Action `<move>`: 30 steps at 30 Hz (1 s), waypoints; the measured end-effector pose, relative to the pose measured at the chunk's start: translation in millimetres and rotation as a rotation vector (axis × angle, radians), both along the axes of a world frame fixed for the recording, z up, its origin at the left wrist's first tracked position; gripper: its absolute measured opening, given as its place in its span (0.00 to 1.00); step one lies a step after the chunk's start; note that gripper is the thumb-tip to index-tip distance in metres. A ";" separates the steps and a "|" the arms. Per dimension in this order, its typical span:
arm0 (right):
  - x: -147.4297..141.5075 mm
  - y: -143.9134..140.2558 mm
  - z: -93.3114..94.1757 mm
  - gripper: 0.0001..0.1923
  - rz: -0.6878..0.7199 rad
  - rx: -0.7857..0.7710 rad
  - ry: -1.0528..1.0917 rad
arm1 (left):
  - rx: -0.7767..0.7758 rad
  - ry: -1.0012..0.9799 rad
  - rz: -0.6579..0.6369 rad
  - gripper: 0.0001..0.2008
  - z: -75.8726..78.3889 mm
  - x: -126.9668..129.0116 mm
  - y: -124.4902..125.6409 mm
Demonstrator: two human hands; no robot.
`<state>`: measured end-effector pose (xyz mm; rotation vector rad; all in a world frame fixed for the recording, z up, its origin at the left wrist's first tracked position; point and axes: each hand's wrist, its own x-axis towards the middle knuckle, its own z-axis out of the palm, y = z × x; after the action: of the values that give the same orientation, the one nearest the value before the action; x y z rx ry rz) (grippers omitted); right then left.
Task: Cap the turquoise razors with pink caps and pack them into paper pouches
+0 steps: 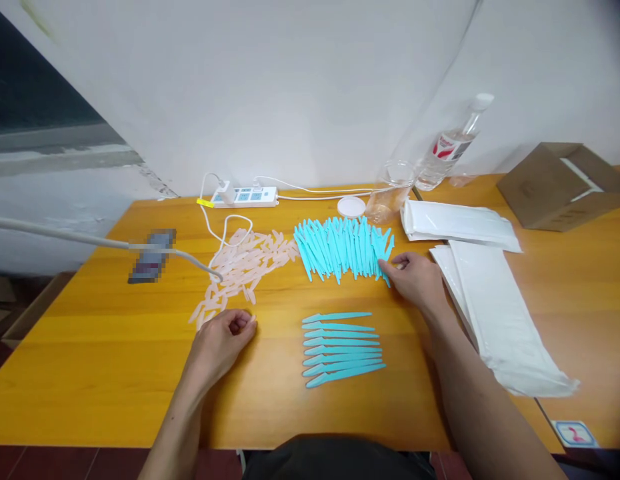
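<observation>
A heap of turquoise plastic sticks (340,248) lies in the middle of the wooden table (115,347). My right hand (415,279) rests at the heap's right end, fingertips touching the outermost stick. Nearer me, several turquoise sticks (340,348) lie side by side in a neat row. My left hand (223,340) sits loosely curled on the table, holding nothing, just below a scatter of pale pink plastic pieces (245,263).
White bags (490,300) lie stacked at the right, more of them (460,223) behind. A power strip (245,196) with white cables, a round white disc (351,207), a clear cup (393,190), a water bottle (453,143), a cardboard box (560,183) and a phone (153,257) stand around.
</observation>
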<state>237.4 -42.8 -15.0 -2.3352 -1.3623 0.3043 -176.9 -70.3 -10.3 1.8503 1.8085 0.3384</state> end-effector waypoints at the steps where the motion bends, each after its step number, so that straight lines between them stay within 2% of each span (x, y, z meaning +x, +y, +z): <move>1: 0.1 1.7 -2.6 0.20 0.017 -0.015 0.027 | 0.004 -0.025 -0.021 0.12 -1.7 -1.9 -0.4; 6: -2.6 4.4 -7.8 0.16 0.054 -0.011 0.184 | -0.005 -0.080 -0.095 0.12 -0.9 -6.9 -3.7; 9: -2.0 1.0 -5.3 0.13 0.084 0.059 0.254 | -0.006 -0.191 -0.116 0.12 3.1 -6.6 -6.2; 12: -3.7 -4.0 -1.6 0.11 0.148 0.203 0.405 | -0.022 -0.418 -0.042 0.13 5.9 -1.1 -7.6; 15: -12.9 -8.7 2.0 0.12 0.241 0.262 0.606 | -0.123 -0.626 0.061 0.15 7.1 12.1 -4.8; 18: -30.6 -12.3 4.7 0.11 0.331 0.249 0.704 | -0.176 -0.751 0.087 0.17 7.0 30.1 3.6; 22: -55.9 -16.3 7.6 0.12 0.449 0.201 0.835 | -0.141 -0.844 0.114 0.18 6.7 51.7 20.3; 26: -67.7 -19.7 9.8 0.16 0.458 0.055 1.010 | -0.105 -0.875 0.042 0.20 7.8 65.2 34.0; 30: -67.4 -21.7 7.4 0.21 0.414 0.047 1.063 | -0.143 -0.870 0.029 0.23 5.9 74.3 38.6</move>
<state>170.0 -64.5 -7.6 -1.3807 -1.1878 1.3649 -102.6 -31.7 -4.4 1.2662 1.2042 0.8432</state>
